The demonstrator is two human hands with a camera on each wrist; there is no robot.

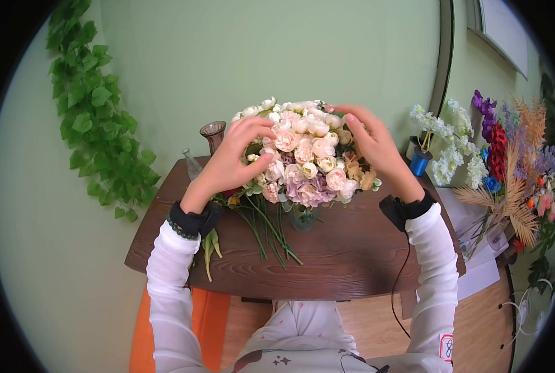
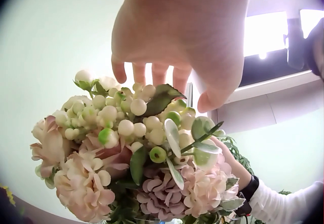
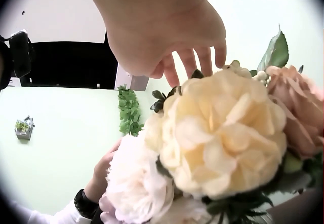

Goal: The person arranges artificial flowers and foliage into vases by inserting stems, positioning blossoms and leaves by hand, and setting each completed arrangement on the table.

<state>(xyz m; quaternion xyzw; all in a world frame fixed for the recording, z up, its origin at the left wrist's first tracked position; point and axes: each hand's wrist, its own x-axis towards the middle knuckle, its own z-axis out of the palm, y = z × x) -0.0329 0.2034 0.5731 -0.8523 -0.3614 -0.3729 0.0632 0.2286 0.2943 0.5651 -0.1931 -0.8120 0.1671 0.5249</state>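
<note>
A large round bouquet of pink, cream and mauve flowers (image 1: 305, 149) stands in a glass vase (image 1: 303, 220) on the dark wooden table (image 1: 352, 261). On its left side my left hand (image 1: 237, 155) spreads its fingers over the outer blooms. From the right, my right hand (image 1: 372, 143) reaches along the top edge with extended fingers. White berries (image 2: 126, 117) and variegated leaves lie below the left palm in the left wrist view. In the right wrist view, a cream-yellow bloom (image 3: 223, 133) partly covers the right fingertips. Neither hand grips a stem.
Loose green stems (image 1: 268, 233) lie left of the vase. Behind my left hand stand a brown glass vase (image 1: 213, 134) and a small glass bottle (image 1: 191, 164). A blue spool (image 1: 420, 161) sits at the right edge, with more artificial flowers (image 1: 498, 152) beyond.
</note>
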